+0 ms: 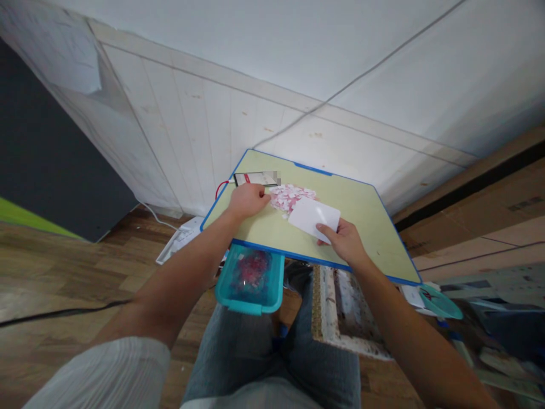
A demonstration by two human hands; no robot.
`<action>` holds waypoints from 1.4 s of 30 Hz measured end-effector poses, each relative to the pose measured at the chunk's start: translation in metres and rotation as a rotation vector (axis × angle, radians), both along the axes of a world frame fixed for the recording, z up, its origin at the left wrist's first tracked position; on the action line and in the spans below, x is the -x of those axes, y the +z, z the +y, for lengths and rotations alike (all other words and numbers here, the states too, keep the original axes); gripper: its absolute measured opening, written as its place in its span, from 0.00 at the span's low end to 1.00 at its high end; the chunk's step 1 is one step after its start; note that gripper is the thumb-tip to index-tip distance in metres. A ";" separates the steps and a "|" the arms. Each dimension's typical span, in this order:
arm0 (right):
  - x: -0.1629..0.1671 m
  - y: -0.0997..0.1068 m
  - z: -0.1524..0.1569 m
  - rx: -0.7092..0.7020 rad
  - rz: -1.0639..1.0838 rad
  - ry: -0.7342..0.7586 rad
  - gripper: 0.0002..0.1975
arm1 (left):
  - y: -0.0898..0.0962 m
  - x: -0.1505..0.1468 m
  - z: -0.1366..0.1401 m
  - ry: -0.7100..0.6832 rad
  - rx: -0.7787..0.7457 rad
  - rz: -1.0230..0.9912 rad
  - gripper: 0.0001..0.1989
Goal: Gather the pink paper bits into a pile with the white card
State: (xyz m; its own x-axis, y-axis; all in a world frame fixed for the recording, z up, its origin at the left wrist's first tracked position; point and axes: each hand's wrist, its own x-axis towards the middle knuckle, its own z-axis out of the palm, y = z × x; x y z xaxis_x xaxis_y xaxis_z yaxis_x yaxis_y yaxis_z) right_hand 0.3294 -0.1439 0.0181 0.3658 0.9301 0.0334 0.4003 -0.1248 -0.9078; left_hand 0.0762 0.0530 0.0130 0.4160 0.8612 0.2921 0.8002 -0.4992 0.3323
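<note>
My right hand (339,237) grips a white card (314,217) by its near right corner, thumb on top. The card is tilted over the near right part of a pile of small white and pink pieces (289,196). At the pile's left edge is my left hand (249,200), its fingers curled together. Whatever those fingertips hold, if anything, is too small to make out. Both hands are over a pale yellow board (357,227) with a blue rim. A phone (255,179) lies just beyond my left hand, with a red cable (220,186) at its left end.
Below the board's near edge, a teal tub (251,304) with reddish contents sits over my left leg. A worn white frame (336,307) stands near my right leg. The wall is behind the board, cardboard boxes (481,210) are at right, and a dark panel (55,153) is at left.
</note>
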 end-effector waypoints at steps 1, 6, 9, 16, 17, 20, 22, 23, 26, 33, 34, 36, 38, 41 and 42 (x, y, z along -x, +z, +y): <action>-0.002 -0.001 0.000 0.005 0.048 -0.008 0.21 | 0.000 0.000 -0.001 -0.001 -0.002 0.003 0.18; -0.018 -0.011 0.003 0.019 0.260 -0.072 0.21 | 0.005 0.000 -0.006 -0.016 -0.005 0.022 0.18; -0.027 -0.016 0.004 -0.007 0.322 -0.066 0.21 | 0.013 0.007 -0.019 -0.079 0.046 -0.002 0.17; -0.030 -0.023 0.005 -0.068 0.330 -0.022 0.19 | 0.041 0.069 -0.119 -0.586 0.201 0.141 0.13; -0.030 -0.023 0.005 -0.076 0.339 -0.018 0.20 | 0.041 0.076 -0.133 -0.653 0.150 0.245 0.12; -0.028 -0.023 0.006 -0.080 0.345 -0.015 0.20 | 0.030 0.087 -0.157 -0.716 0.010 0.532 0.12; -0.027 -0.022 0.005 -0.079 0.334 -0.021 0.20 | 0.017 0.086 -0.159 -0.728 -0.041 0.667 0.11; -0.027 -0.022 0.005 -0.079 0.330 -0.021 0.20 | 0.011 0.083 -0.158 -0.726 -0.056 0.722 0.11; -0.027 -0.022 0.004 -0.094 0.321 -0.016 0.20 | -0.006 0.075 -0.153 -0.696 -0.037 0.849 0.11; -0.031 -0.025 0.005 -0.142 0.359 0.020 0.18 | -0.034 0.064 -0.144 -0.668 0.013 0.922 0.13; -0.031 -0.026 0.005 -0.144 0.366 0.017 0.18 | -0.038 0.063 -0.142 -0.664 0.016 0.927 0.13; -0.031 -0.025 0.005 -0.147 0.376 0.010 0.18 | -0.043 0.062 -0.139 -0.646 0.026 0.945 0.14; -0.031 -0.025 0.005 -0.147 0.377 0.014 0.17 | -0.044 0.061 -0.137 -0.633 0.028 0.959 0.14; -0.031 -0.026 0.006 -0.151 0.373 0.025 0.16 | -0.037 0.063 -0.139 -0.645 0.009 0.976 0.15; -0.032 -0.027 0.006 -0.153 0.371 0.029 0.15 | -0.033 0.063 -0.140 -0.656 -0.004 0.985 0.15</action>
State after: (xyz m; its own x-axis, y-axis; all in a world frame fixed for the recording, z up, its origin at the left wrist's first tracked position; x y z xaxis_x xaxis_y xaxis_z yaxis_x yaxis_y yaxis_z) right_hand 0.3609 -0.1375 -0.0086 0.3524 0.9349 0.0428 0.0428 0.0296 -0.9986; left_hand 0.0130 -0.0868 -0.0202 0.8254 0.3992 -0.3993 0.3013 -0.9095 -0.2864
